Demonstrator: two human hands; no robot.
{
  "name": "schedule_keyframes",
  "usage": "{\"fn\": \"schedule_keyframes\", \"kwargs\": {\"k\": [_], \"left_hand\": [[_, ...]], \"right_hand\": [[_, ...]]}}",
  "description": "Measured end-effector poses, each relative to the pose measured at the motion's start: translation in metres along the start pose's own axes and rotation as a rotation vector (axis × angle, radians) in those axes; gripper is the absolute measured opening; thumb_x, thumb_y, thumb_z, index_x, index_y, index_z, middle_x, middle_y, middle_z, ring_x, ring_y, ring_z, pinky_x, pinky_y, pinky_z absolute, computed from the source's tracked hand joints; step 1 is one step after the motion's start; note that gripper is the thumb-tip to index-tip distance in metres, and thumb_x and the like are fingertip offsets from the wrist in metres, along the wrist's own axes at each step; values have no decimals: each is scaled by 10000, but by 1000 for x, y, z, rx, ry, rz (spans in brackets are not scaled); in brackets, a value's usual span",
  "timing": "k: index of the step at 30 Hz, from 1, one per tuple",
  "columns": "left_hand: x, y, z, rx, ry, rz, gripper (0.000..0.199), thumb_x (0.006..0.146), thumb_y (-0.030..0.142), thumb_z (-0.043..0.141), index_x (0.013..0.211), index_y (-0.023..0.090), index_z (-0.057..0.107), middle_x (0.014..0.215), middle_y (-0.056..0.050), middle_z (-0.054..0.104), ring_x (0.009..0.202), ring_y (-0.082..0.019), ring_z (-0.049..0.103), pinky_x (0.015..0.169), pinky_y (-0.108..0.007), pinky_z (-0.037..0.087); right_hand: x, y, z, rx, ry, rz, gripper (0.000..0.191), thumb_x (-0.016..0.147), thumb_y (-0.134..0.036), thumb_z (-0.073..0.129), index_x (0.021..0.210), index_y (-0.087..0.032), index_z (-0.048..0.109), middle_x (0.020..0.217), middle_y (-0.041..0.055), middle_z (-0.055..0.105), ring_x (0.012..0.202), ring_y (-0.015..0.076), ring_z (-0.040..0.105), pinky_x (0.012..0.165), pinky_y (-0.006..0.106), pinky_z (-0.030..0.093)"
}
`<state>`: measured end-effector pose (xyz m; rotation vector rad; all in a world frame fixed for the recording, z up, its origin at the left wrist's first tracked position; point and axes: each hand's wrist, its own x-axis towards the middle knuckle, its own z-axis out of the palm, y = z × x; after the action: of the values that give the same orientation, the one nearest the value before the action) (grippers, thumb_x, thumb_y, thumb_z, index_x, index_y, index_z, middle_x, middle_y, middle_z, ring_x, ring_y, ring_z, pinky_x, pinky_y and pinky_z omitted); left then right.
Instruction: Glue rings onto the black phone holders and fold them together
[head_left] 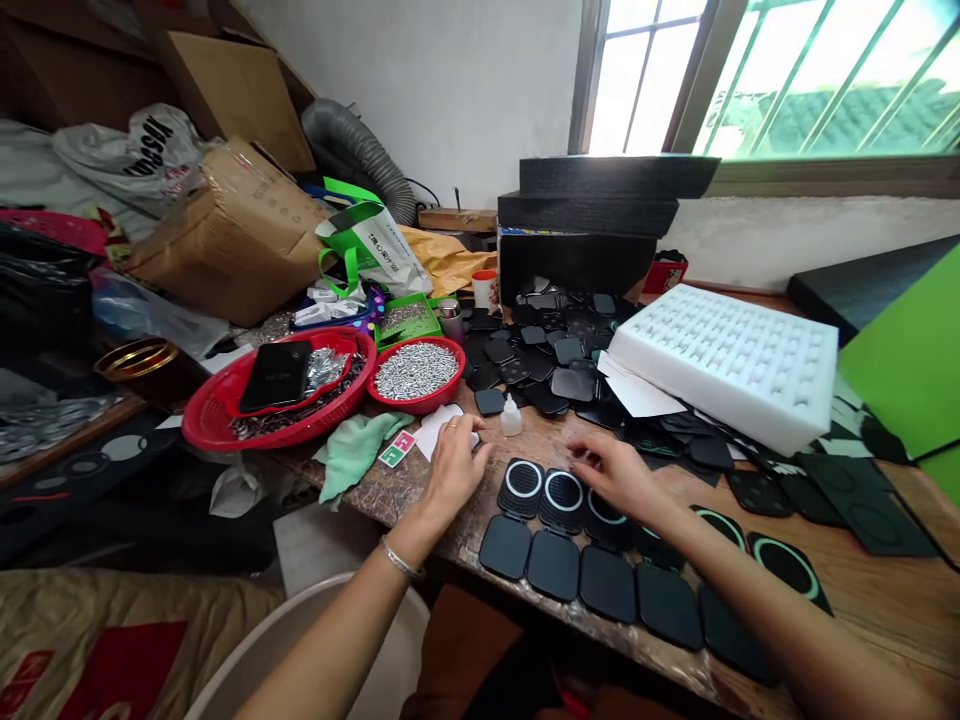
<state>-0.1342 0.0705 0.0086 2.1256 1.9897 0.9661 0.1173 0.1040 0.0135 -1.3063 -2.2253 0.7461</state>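
Observation:
My left hand is over the table, its fingers curled at the edge of a white paper piece; whether it grips anything is too small to tell. My right hand hovers over the row of black folding pads, fingers bent and apart, nothing visible in them. Several pads lie opened along the front edge, their upper halves marked with pale rings and their lower halves plain. Between and beyond the hands stands a small white dropper bottle. Red and green stickers lie left of my left hand.
A red basket with a phone, a red bowl of metal pins and a green cloth are at left. Black plates pile up behind; a white foam tray sits at right. A white bin is below.

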Motion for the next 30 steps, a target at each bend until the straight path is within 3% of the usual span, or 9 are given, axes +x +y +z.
{"fn": "schedule_keyframes", "kwargs": {"k": [3, 6, 11, 14, 17, 21, 24, 27, 30], "left_hand": [[0, -24, -12, 69, 42, -45, 166, 778, 138, 593, 912, 196, 513, 939, -62, 578, 956, -258, 549, 881, -431, 439], [-13, -47, -21, 123, 59, -94, 170, 795, 192, 603, 950, 188, 535, 959, -80, 590, 972, -273, 557, 890, -452, 437], [-39, -70, -16, 158, -18, -47, 526, 750, 369, 709, 1202, 179, 518, 1270, -128, 549, 1228, -308, 468, 1029, -483, 366], [-46, -70, -14, 174, -43, -11, 454, 789, 360, 677, 1185, 169, 564, 1289, -148, 563, 1237, -317, 477, 1038, -507, 356], [-49, -69, -20, 167, -46, 22, 204, 896, 242, 528, 1051, 180, 644, 1159, -113, 657, 1126, -254, 574, 1019, -449, 399], [-55, -70, -29, 147, -6, 36, 224, 925, 185, 448, 950, 188, 670, 995, -73, 706, 1080, -225, 592, 1021, -411, 415], [-60, -72, -27, 127, 26, 44, 244, 906, 169, 477, 1100, 152, 623, 1159, -107, 653, 1195, -234, 524, 1053, -415, 397], [-62, -77, -19, 114, 3, 64, 459, 859, 229, 589, 1295, 118, 496, 1358, -161, 521, 1323, -280, 404, 1086, -478, 348], [-59, -80, -11, 117, -21, 56, 516, 795, 257, 683, 1271, 127, 532, 1339, -182, 541, 1339, -348, 375, 1084, -576, 289]], "right_hand": [[35, -16, 30, -18, -22, 31, 155, 762, -164, 543, 884, -156, 638, 777, 39, 662, 663, 162, 584, 592, 249, 428], [50, -37, 55, -51, -100, -11, 106, 754, -133, 531, 715, -161, 626, 637, 18, 623, 596, 151, 556, 546, 231, 374], [57, -73, 91, -101, -166, -98, 241, 795, -128, 526, 1008, -150, 637, 911, 91, 675, 807, 196, 602, 707, 263, 416], [60, -85, 107, -145, -210, -124, 198, 829, -142, 491, 946, -153, 650, 940, 104, 659, 857, 208, 609, 747, 271, 421], [63, -89, 114, -195, -219, -116, 222, 868, -137, 426, 882, -153, 646, 952, 107, 640, 888, 204, 612, 780, 268, 424], [69, -93, 117, -285, -163, -63, 287, 891, -140, 394, 1118, -113, 567, 1203, 186, 548, 999, 243, 592, 814, 316, 435], [74, -97, 120, -352, -172, -57, 321, 905, -144, 378, 1172, -137, 556, 1271, 184, 531, 1012, 263, 601, 796, 339, 449], [74, -102, 122, -398, -224, -89, 293, 915, -188, 401, 1119, -156, 610, 1225, 168, 585, 974, 277, 628, 768, 346, 463], [68, -106, 118, -410, -284, -137, 287, 906, -203, 433, 1104, -162, 637, 1167, 151, 634, 926, 274, 654, 768, 350, 472]]}}
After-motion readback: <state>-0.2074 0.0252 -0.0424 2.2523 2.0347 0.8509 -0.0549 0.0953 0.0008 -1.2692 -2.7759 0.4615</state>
